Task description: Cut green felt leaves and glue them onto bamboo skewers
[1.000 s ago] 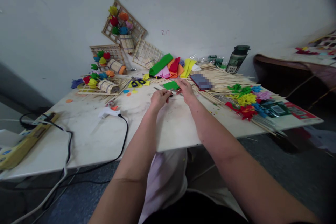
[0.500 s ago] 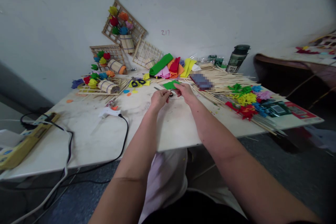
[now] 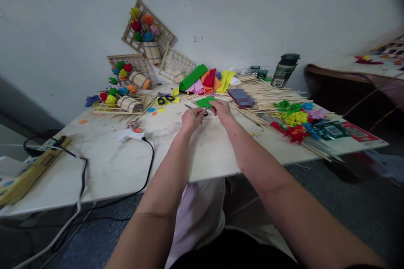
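A small green sheet point(image 3: 205, 101), of paper or felt, is pinched at its near right edge by my right hand point(image 3: 221, 111). Just left of it, my left hand point(image 3: 192, 118) has thumb and fingers pressed together, and what lies between them is too small to make out. A grey blade-like tip point(image 3: 188, 106) pokes out beyond the left hand, and a dark ring point(image 3: 205, 113) shows between the two hands. They may be parts of one pair of scissors, mostly hidden by the left hand. Both hands are above the middle of the white table point(image 3: 211, 151).
Black-handled scissors point(image 3: 166, 99) lie on yellow pieces behind. Rolled coloured sheets point(image 3: 193, 77), a phone point(image 3: 242, 98) and many thin sticks point(image 3: 268, 94) spread beyond. A white glue gun point(image 3: 131, 135) with a cord sits left, near a power strip point(image 3: 34, 168). A bottle point(image 3: 285, 70) stands back right.
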The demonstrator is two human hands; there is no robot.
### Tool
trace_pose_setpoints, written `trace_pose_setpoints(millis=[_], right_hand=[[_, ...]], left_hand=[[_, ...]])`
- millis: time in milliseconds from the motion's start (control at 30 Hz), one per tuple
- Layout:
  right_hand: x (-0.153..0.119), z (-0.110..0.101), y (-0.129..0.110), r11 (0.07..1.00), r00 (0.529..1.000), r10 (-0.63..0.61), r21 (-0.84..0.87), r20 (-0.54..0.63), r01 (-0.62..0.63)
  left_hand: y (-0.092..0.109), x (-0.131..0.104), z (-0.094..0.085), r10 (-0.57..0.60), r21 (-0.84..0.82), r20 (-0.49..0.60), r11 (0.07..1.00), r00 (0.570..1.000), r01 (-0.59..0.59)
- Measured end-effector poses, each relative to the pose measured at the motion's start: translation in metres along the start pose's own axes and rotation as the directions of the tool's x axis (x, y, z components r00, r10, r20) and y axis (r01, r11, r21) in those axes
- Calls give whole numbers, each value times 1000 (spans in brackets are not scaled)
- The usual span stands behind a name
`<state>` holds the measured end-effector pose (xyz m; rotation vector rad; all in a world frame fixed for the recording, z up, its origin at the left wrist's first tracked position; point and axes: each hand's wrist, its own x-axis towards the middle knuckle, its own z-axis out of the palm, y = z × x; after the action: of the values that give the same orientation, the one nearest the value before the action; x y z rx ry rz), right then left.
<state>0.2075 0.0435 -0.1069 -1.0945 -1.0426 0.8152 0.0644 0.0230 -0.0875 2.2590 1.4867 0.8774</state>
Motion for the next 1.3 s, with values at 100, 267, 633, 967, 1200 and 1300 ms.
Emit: trace_pose_setpoints(millis=[100,267,633,967,1200,1300], right_hand=[[0,-1,-1,998,998,21,55,62,-24],[-2,-3,-4,989,983,-12,146,185,-15],[1,-6,-3,989,979,-61,144,195,33],[-1,-5,-5,983,985,-9,182,172,-23],[0,-6,-4,974,977,-21,224,211,-27],[0,-5,-4,977,982,-19,214,190,-23]], left_hand=[[0,0,0,-13,54,-46,998,999,15],[1,-1,-1,17,157,-122,988,992,2],[1,-2,-1,59,187,-118,982,991,-36],[4,-3,-3,63,76,-85,995,994,-57],[0,-3,-3,104,12,-50,995,993,-103],[-1,-2,-3,112,3,-36,994,993,-112]])
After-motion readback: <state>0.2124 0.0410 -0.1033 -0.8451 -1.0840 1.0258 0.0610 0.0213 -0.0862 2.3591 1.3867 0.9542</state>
